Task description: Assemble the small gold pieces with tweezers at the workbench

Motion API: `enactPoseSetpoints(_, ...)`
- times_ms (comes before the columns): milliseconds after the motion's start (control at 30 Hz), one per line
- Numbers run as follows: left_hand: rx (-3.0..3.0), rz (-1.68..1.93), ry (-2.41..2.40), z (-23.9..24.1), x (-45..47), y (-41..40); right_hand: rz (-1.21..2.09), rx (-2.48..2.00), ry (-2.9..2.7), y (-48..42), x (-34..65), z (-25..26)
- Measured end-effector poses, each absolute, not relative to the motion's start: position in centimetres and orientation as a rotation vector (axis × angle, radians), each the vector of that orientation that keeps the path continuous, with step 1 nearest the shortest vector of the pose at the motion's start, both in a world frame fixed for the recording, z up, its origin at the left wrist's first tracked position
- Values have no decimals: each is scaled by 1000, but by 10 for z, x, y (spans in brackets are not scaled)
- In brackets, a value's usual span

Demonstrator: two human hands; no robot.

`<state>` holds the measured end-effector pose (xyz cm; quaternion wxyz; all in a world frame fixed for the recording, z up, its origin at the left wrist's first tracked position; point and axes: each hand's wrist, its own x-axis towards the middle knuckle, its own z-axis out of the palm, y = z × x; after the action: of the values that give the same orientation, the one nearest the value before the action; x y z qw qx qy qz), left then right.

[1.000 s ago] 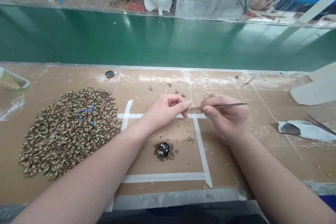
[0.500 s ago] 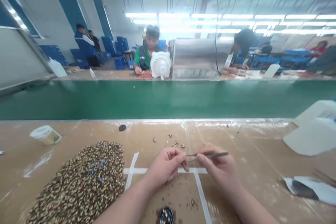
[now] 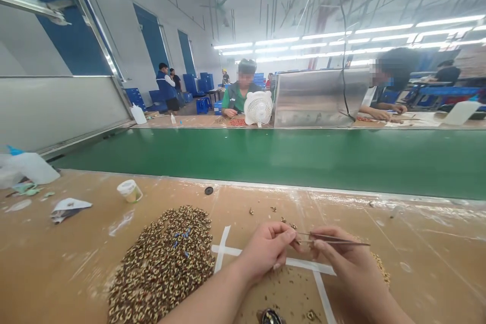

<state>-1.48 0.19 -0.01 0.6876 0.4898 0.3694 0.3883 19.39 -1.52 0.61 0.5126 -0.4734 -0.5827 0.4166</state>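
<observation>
My left hand (image 3: 266, 250) is pinched shut on a tiny part I cannot make out, low in the middle of the view. My right hand (image 3: 347, 260) grips metal tweezers (image 3: 334, 239), whose tips meet the left fingertips. Both hands hover over a square of white tape (image 3: 228, 249) on the brown cardboard-covered bench (image 3: 76, 263). A big heap of small brown and cream parts (image 3: 163, 263) lies to the left of my left forearm. A small dark round dish (image 3: 270, 317) peeks in at the bottom edge.
A green conveyor belt (image 3: 304, 157) runs behind the bench. A white cup (image 3: 129, 191), a black disc (image 3: 208, 190), a white bottle (image 3: 32, 167) and loose parts (image 3: 283, 218) lie about. Across the belt, seated people work near a white fan (image 3: 258, 109) and a metal box (image 3: 319, 97).
The camera has tilted up and turned left, so the hall and the people opposite have come into view. My hands keep the same pinch and the tweezers stay against the left fingertips.
</observation>
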Motion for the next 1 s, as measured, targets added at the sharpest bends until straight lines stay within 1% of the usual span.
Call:
enactPoseSetpoints(167,1139,836,795,6,-11,0,821,-1062,-1339,-19,198,8)
enactPoseSetpoints(433,1205,741,776,8,-14,2,706,-856,-1413,-24,192,7)
enactPoseSetpoints(733,1266,689,785,13,-11,0,777,-775,-1457,-24,192,7)
enactPoseSetpoints(1000,1332,702,826,6,-14,4,653,-840,-1498,-22,187,1)
